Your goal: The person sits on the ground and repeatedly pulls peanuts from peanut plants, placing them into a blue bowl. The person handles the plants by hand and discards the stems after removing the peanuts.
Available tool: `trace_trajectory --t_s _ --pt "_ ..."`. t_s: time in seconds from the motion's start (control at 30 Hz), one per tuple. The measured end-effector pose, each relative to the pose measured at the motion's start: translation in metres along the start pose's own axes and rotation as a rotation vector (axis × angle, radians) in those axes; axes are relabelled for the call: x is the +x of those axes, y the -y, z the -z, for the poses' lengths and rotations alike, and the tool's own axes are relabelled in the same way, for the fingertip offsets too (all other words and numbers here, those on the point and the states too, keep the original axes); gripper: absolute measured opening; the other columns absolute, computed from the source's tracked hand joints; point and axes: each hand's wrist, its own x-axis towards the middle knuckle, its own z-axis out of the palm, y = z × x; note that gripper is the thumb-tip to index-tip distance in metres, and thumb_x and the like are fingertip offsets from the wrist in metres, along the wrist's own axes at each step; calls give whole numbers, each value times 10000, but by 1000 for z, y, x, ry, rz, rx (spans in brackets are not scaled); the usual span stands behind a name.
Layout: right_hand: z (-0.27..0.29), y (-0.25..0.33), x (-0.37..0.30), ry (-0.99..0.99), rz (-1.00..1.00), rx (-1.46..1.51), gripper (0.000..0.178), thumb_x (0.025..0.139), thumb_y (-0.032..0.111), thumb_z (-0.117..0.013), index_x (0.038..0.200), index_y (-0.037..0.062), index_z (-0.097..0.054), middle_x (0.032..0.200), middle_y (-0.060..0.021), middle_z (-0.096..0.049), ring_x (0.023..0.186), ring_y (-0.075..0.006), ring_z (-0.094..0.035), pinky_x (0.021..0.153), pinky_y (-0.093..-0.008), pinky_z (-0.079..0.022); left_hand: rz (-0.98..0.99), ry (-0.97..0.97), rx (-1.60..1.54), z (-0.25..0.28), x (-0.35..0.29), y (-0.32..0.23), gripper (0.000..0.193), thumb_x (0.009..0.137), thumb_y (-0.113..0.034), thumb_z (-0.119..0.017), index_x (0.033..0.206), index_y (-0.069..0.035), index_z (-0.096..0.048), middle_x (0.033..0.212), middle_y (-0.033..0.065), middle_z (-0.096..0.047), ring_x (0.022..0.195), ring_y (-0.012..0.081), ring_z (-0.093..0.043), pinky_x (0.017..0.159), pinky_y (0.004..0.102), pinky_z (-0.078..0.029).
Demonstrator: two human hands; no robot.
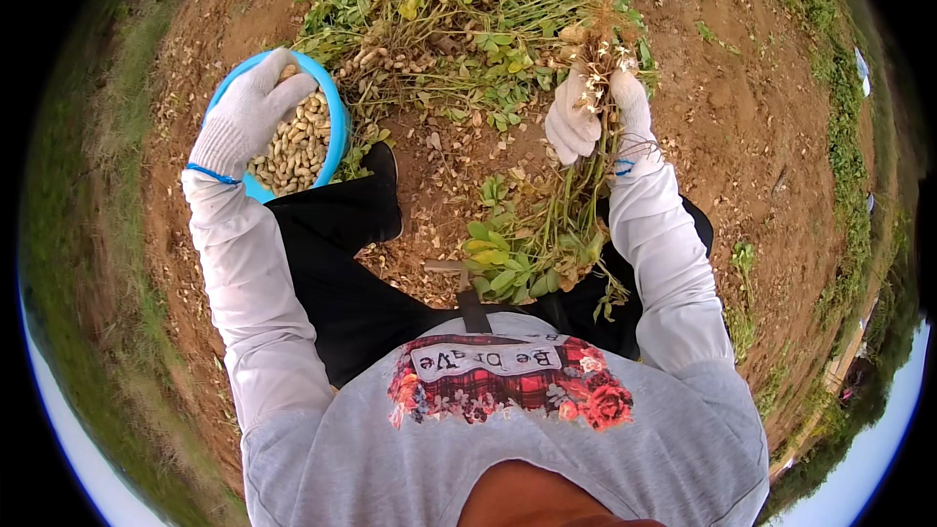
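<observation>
My left hand (256, 102), in a white knitted glove, reaches over a bright blue bucket (338, 127) on the left. Its thumb stands apart from the fingers, with a peanut showing in the gap; the fingertips are partly hidden. Pale unshelled peanuts (296, 148) fill much of the bucket. On the right, my gloved right hand (576, 119) is closed round the stems of a peanut plant (592, 176). The plant is upside down: its roots stick up above my fist, and its leafy end hangs towards my lap.
A heap of pulled peanut plants (439, 15) lies ahead, with pods among the stems. My dark shoe (383, 190) stands beside the bucket. Dry bits litter the brown soil (752, 127). Green weeds (830, 88) line the right side.
</observation>
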Motion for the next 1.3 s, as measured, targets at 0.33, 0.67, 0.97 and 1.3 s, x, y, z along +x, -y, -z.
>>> trace_trajectory --t_s 0.33,0.67,0.97,1.3 --pt "-21 -16 23 -171 -8 -204 625 928 567 -623 1043 -34 -750 1271 -237 -695 1144 -373 -687 990 -494 -567 -375 86 153 -84 19 -59 657 939 -626 -632 1107 6 -697 1113 213 -697 1042 388 -689 905 445 -542" --pt "25 -2 29 -606 -170 -589 722 983 506 -658 1444 -38 -545 1371 -193 -644 1248 -247 -615 1099 -361 -459 -310 58 57 -160 14 -115 514 980 -515 -595 1011 -3 -622 917 250 -721 918 428 -720 801 507 -557" --pt "15 -35 33 -695 15 -732 698 840 228 -844 1447 62 -541 1241 -79 -712 1150 -196 -656 1048 -353 -502 -374 175 336 -180 10 -137 608 938 -550 -656 1097 30 -573 873 240 -735 889 396 -751 760 493 -601" --pt "8 -9 23 -473 -251 -611 583 906 139 -788 1432 33 -560 1119 -53 -732 1003 -141 -683 874 -320 -562 -472 -196 -244 -121 32 -117 588 866 -379 -830 1289 -32 -617 1040 127 -719 924 193 -689 848 349 -566"
